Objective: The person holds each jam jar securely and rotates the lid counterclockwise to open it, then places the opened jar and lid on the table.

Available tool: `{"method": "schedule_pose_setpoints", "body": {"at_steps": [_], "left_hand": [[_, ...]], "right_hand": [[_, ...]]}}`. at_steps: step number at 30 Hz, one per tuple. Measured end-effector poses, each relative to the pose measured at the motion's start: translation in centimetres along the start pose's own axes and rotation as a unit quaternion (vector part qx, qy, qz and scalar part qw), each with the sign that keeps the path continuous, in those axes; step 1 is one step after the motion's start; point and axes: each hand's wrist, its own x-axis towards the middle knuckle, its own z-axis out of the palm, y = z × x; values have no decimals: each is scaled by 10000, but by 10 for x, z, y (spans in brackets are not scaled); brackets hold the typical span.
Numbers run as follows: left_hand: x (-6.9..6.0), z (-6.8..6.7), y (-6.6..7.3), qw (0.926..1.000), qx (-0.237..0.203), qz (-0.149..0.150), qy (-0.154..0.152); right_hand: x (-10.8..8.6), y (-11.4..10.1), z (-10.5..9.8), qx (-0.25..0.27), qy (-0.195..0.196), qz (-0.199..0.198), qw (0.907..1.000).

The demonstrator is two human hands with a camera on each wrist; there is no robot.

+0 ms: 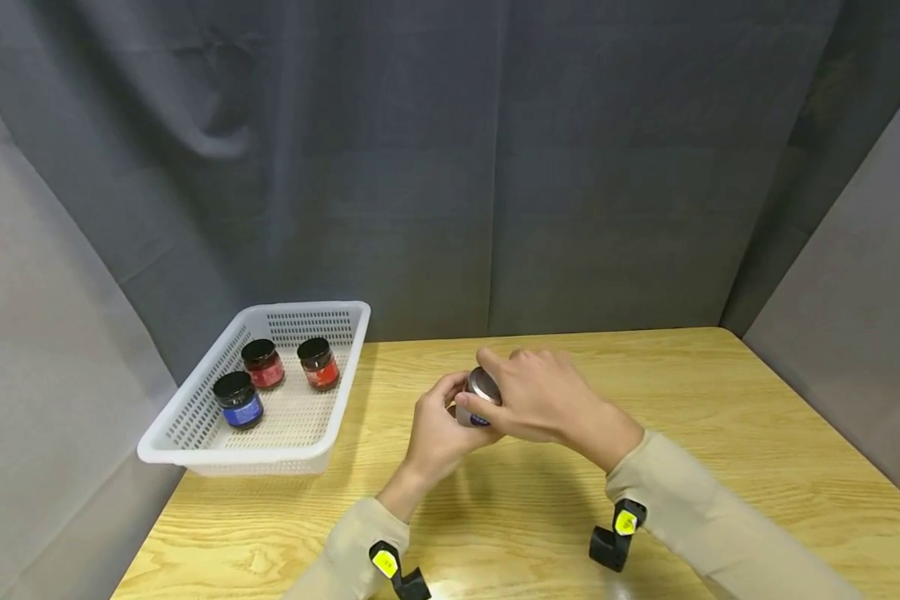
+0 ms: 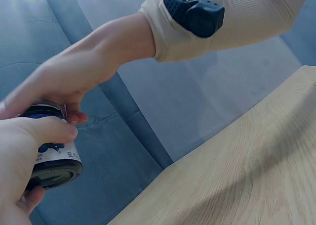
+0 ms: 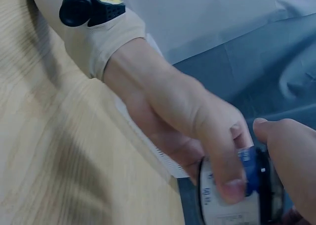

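Observation:
A small glass jar [image 1: 483, 384] with a white and blue label is held up above the table, between both hands. My left hand [image 1: 437, 433] grips its body from the left and below. My right hand [image 1: 543, 397] reaches over from the right, its thumb and fingers pinching the round lid at the top. In the left wrist view, the jar [image 2: 59, 153] shows its dark base and part of its label. The right wrist view shows my left thumb pressed on the label of the jar [image 3: 229, 211]. Some fingers are hidden behind the jar.
A white perforated basket [image 1: 313, 457] stands on the left of the wooden table [image 1: 720, 417]. In it are a blue-labelled jar [image 1: 242, 410] and two red-labelled jars, one at the back [image 1: 265, 371], one at the right [image 1: 320, 371]. A grey curtain [image 1: 607, 183] hangs behind.

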Motion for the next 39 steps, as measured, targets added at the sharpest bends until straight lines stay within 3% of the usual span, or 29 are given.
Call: {"method": "schedule_pose_setpoints", "body": {"at_steps": [9,15,25,33,39], "left_hand": [[-2,-4,-9,9994,-30,286,-199],[-4,-8,-20,9962,-334,413,-691],[-2,-13,-26,9902,-979,343,-934],[0,-15,-23,9710,-1897,85,-1454],[1,-18,-24,9673,-2060,49,-1482]], "right_hand": [[-1,0,6,164,226,-47,9996],[-3,0,9,18,391,-231,9990],[-5,1,12,-59,623,-799,9948],[-4,3,4,195,366,-1248,9913],[-3,4,1,123,256,-1406,9897]]}}
